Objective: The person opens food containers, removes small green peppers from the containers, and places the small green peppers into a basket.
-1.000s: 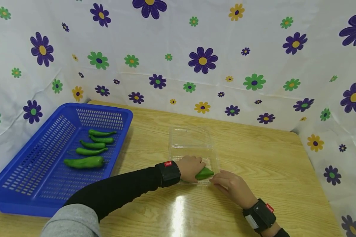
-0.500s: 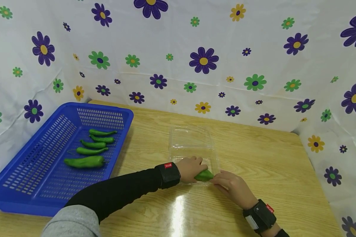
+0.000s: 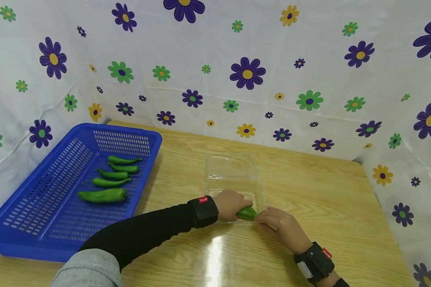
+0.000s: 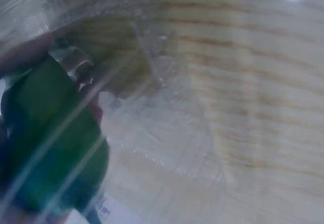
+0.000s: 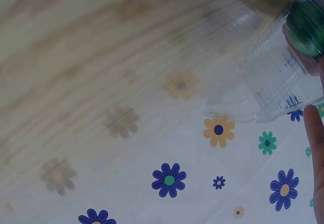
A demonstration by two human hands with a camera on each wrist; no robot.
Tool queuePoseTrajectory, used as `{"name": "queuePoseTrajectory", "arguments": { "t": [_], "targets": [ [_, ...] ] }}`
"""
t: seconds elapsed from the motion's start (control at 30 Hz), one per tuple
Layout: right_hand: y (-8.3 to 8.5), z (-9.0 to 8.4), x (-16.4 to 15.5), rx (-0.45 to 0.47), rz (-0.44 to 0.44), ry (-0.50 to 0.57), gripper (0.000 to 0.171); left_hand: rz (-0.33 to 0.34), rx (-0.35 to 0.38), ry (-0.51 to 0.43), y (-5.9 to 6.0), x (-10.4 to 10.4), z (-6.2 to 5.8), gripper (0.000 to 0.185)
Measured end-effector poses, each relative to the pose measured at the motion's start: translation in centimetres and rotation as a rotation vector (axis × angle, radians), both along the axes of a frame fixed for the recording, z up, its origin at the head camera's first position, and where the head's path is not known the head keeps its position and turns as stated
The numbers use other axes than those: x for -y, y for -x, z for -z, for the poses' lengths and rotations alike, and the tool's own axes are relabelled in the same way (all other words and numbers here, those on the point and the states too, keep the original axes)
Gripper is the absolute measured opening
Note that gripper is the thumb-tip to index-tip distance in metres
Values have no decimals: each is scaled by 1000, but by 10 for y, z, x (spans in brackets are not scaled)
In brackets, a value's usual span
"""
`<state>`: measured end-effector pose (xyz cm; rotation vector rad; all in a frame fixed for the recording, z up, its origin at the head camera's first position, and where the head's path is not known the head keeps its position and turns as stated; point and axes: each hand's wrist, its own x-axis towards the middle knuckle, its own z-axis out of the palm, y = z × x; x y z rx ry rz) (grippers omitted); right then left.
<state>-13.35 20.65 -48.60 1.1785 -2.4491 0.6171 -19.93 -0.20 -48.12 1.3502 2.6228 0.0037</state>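
My left hand [image 3: 231,204] grips a green pepper [image 3: 248,213] inside the near half of a clear plastic clamshell box [image 3: 233,171] on the wooden table. The pepper's free end points right, toward my right hand [image 3: 278,225]. That hand rests with loosely bent fingers against the box's near right corner and meets the pepper's tip. In the left wrist view the pepper [image 4: 50,143] shows as a green blur behind the clear plastic [image 4: 167,133]. The right wrist view catches the pepper [image 5: 306,24] above the ribbed box wall [image 5: 273,87], with one finger [image 5: 316,148] at the frame's edge.
A blue perforated basket [image 3: 129,129] stands at the left of the table, with several green peppers [image 3: 102,195] lying in it. A flowered white cloth [image 3: 248,73] closes in the back and both sides. Bare wood lies to the right of the box.
My left hand has settled the pepper slightly lower and nearer in the box, so less of it shows. The right hand has stayed at the box corner.
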Motion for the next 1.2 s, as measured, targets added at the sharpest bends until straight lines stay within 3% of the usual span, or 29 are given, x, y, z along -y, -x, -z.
{"name": "queuePoseTrajectory", "arguments": {
  "t": [0.23,0.73,1.2],
  "targets": [
    [0,0,1,-8,5,-2,29,-1,-50,-7,1,2,2,33],
    [0,-1,0,-6,15,-17,29,71,-195,50,3,3,7,36],
    [0,-2,1,4,23,-17,29,78,-154,63,0,3,-1,41]
  ]
}}
